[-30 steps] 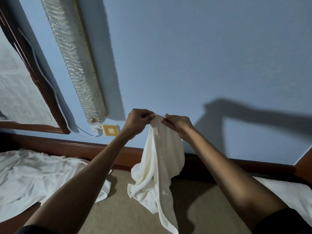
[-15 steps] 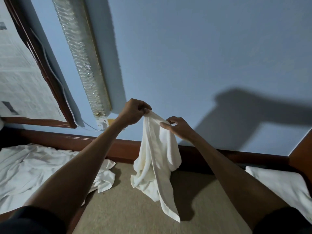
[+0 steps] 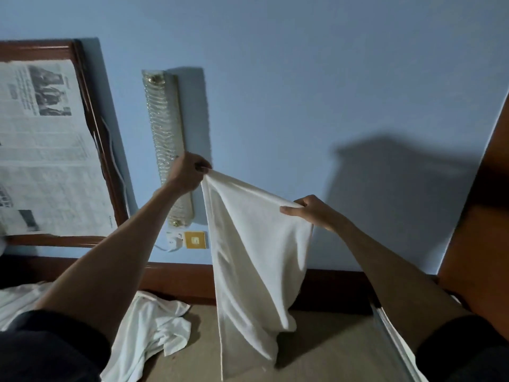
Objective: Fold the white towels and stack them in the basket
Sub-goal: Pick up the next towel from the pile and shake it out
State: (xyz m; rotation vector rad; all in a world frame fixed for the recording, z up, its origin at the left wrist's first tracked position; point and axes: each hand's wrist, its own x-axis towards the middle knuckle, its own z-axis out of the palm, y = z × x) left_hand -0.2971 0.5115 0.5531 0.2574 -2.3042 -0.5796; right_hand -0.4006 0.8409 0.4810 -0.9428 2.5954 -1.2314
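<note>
In front of the blue wall [image 3: 303, 78], at frame centre, the white towel [image 3: 256, 257] hangs in the air, clear of the tan surface [image 3: 192, 365] below it.

Change noted: half a second ago both hands sat close together on one bunched corner. They now stand well apart, and the top edge is drawn out into a taut, sloping line. The left hand [image 3: 187, 175] is at ten o'clock of the cloth, the right hand [image 3: 311, 213] at two o'clock and lower.

Grip: the left fingers [image 3: 202, 168] are curled tight, pinching the upper corner. The right fingers [image 3: 289, 209] are curled over the edge with the thumb beneath, pinching it.

Assessment: I judge the towel is opened for its first fold; no fold is made yet. No basket is in view.

Material: soft, matte, thin woven cloth, limp. It drapes in long vertical creases and narrows to a loose tail at six o'clock.

A crumpled white heap [image 3: 148, 334], probably further towels, lies at seven o'clock. A ribbed glass light fitting [image 3: 165, 133] is fixed to the wall at ten o'clock.
</note>
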